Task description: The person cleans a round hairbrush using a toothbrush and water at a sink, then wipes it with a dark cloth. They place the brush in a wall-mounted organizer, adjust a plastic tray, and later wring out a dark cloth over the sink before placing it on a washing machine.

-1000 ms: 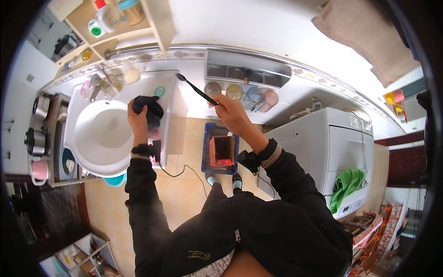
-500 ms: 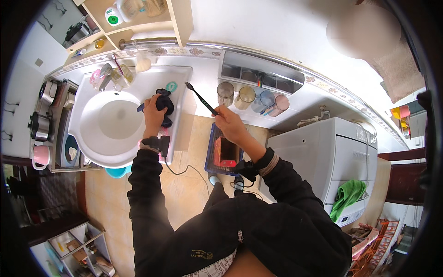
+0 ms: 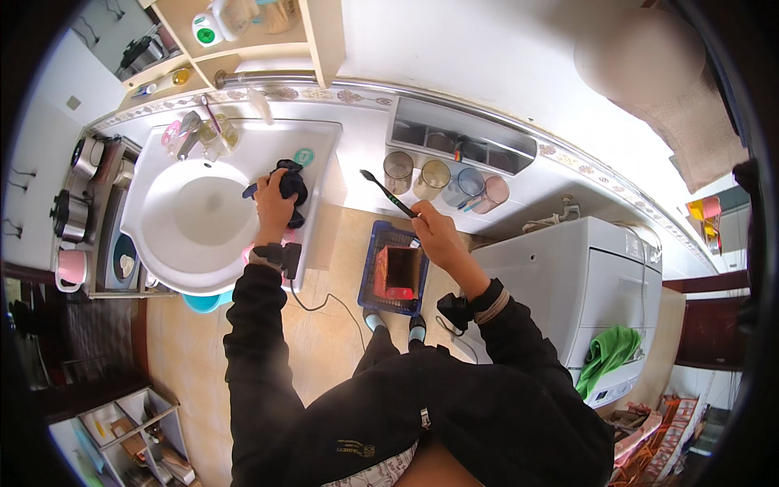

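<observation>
My right hand (image 3: 442,237) grips the handle end of a black toothbrush (image 3: 391,196) with green marks. The brush tilts up to the left, bristle head near the wall-mounted cups (image 3: 398,172). My left hand (image 3: 274,203) curls over a dark bundle (image 3: 294,183), seemingly cloth, on the right rim of the white washbasin (image 3: 320,140). A dark blue bit of it shows left of my fingers. My palm hides part of the bundle, and something pink lies beside that wrist.
Under the cup holder (image 3: 463,134) hang several tinted cups. A blue basket (image 3: 369,276) with a red box (image 3: 395,284) stands on the floor by my feet. To the right is a white washing machine (image 3: 548,280) with a green cloth (image 3: 604,357). Cables hang near both wrists.
My right hand has moved right and slightly down with the toothbrush, its head now closer to the cups. My left hand stays on the dark bundle. The view has shifted slightly.
</observation>
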Available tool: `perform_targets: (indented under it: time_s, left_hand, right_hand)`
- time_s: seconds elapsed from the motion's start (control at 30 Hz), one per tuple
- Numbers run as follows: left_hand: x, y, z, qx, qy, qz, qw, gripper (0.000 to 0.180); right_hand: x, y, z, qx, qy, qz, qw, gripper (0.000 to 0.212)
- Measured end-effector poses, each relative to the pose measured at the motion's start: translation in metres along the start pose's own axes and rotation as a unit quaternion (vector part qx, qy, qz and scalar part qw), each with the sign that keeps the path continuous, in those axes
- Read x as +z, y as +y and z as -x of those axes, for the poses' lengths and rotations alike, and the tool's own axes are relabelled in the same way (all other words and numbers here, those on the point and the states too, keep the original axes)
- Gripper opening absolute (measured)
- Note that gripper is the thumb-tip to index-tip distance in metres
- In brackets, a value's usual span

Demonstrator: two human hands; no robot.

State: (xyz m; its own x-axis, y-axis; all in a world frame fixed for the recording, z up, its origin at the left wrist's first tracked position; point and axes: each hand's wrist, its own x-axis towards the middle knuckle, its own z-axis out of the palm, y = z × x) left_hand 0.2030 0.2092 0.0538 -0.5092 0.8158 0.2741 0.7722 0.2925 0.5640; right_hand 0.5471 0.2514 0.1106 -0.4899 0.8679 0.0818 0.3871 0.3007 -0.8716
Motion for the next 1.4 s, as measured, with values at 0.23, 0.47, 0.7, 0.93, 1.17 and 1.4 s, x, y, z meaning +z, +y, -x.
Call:
perform_targets:
  time_s: [0.23, 0.47, 0.7, 0.93, 1.17, 1.4]
  left_hand:
    - [-0.001, 0.008, 0.004, -0.027, 0.006, -0.050, 0.998, 0.061]
    - [-0.014, 0.001, -0.024, -0.011, 0.105, 0.026, 0.994, 0.039]
    - [-0.036, -0.008, -0.054, -0.033, 0.173, 0.053, 0.983, 0.037]
    - [-0.008, -0.024, -0.046, -0.005, -0.036, 0.005, 0.999, 0.051]
    - [0.008, -0.024, -0.029, 0.021, -0.061, -0.086, 0.994, 0.093]
    - [0.001, 0.001, -0.016, 0.065, -0.019, -0.059, 0.996, 0.077]
  right_hand:
    - [-0.009, -0.008, -0.002, 0.014, -0.013, 0.015, 1.000, 0.015]
    - [-0.001, 0.001, 0.002, 0.025, -0.013, -0.018, 0.999, 0.013]
    - [0.035, 0.027, 0.005, -0.030, 0.001, -0.022, 0.999, 0.013]
    - [0.024, 0.033, 0.028, 0.047, -0.047, -0.028, 0.997, 0.014]
    - [-0.010, 0.053, 0.051, 0.123, -0.014, -0.147, 0.981, 0.015]
    - [-0.043, 0.095, 0.078, -0.010, 0.094, -0.050, 0.994, 0.013]
